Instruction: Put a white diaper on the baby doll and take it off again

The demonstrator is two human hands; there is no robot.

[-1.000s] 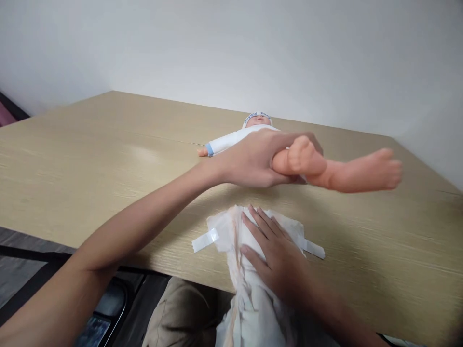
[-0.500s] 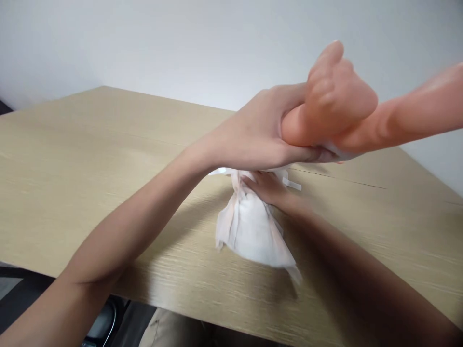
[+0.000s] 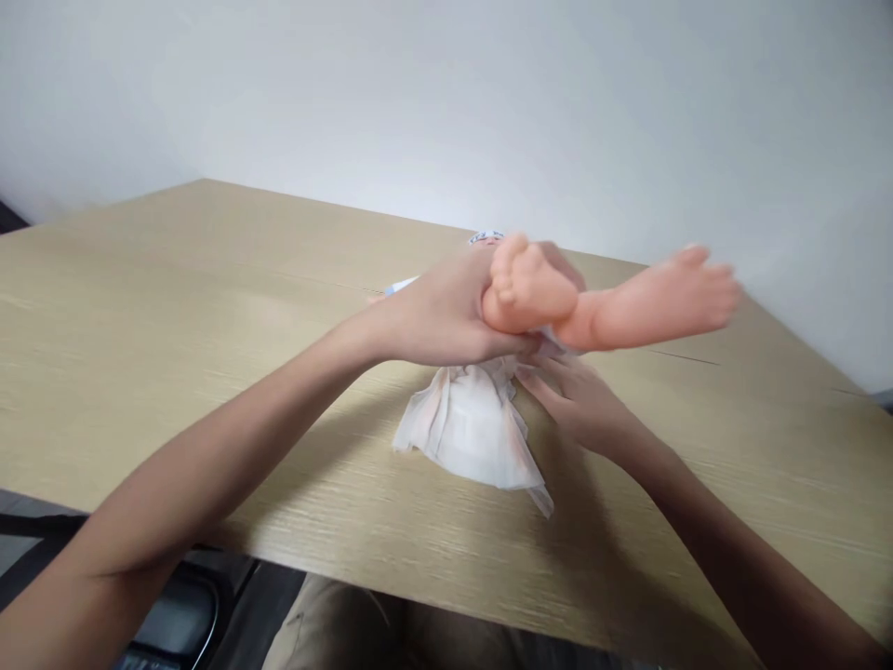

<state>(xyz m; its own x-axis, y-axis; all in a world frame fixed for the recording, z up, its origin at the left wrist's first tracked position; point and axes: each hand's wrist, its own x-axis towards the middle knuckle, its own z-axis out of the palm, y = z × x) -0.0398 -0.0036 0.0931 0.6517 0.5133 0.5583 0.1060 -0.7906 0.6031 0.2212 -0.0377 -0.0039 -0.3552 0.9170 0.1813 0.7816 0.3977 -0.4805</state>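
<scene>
A baby doll lies on its back on the table with its legs lifted toward me. Its bare legs (image 3: 534, 293) stick out above my left hand (image 3: 446, 307), which is wrapped round them near the ankles. One foot (image 3: 687, 293) points to the right. Under the doll a white diaper (image 3: 464, 423) is spread, its wide end toward me. My right hand (image 3: 586, 400) reaches in just below the left one, beside the diaper's far part, with thumb and fingers apart; its fingertips are partly hidden by the doll. Most of the doll's body is behind my left hand.
The pale wooden table (image 3: 209, 270) runs back to a white wall (image 3: 391, 102). Below its front edge are my legs (image 3: 335, 628) and a dark chair-like object (image 3: 174, 609) at the left.
My left hand has lowered the doll's legs and moved slightly left. The right hand has come off the diaper's middle and moved right, toward the doll's underside. The doll's headband now shows.
</scene>
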